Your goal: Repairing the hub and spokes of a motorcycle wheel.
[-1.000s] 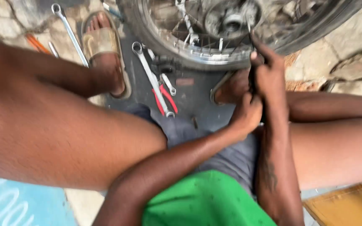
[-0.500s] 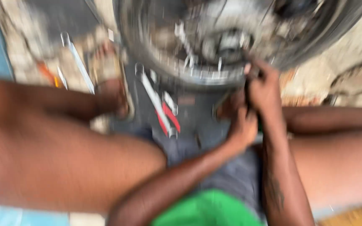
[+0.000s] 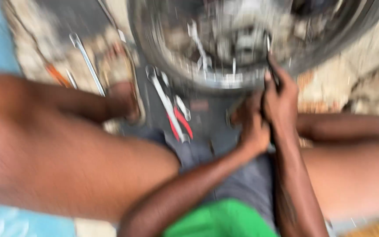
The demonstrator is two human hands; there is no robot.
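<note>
While a spoked wheel stands just ahead of the seated person, the right hand reaches its lower rim, seemingly pinching a thin dark tool (blurred), the left hand curled just below, pliers lying left.

Outdoor repair spot, roadside-workshop type. Person sits on bare stony ground with a spoked wheel in front. Loose tools lie around on the ground: wrenches, red-handled pliers, an orange-handled tool. No bench.
</note>
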